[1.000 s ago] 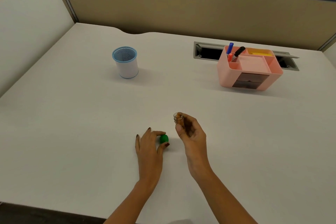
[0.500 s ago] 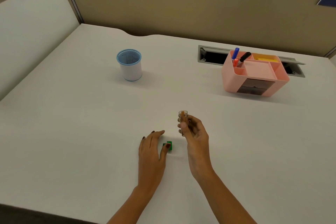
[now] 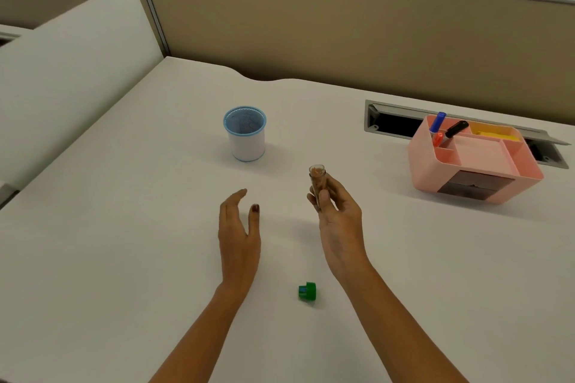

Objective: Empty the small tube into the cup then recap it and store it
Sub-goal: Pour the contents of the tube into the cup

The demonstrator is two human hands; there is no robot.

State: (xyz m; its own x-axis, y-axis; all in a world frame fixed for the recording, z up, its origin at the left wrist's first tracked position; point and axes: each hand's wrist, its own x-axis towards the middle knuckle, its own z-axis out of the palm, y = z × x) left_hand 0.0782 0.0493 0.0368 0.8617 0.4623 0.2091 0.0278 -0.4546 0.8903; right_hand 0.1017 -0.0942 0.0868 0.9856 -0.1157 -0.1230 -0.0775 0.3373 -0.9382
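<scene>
One small tube (image 3: 317,179) gripped upright in right hand (image 3: 337,221); left hand (image 3: 238,227) spread empty; one cap (image 3: 307,291).

Two hands are in view: the left hand (image 3: 238,227), empty with fingers spread, and the right hand (image 3: 339,218), gripping one tube (image 3: 317,179). One green cap (image 3: 307,291) lies on the one desk (image 3: 124,242). There is one cup (image 3: 245,134) and one pink organizer (image 3: 473,162). The organizer holds three markers: one blue (image 3: 438,121), one black (image 3: 455,129), one orange (image 3: 437,139).
</scene>
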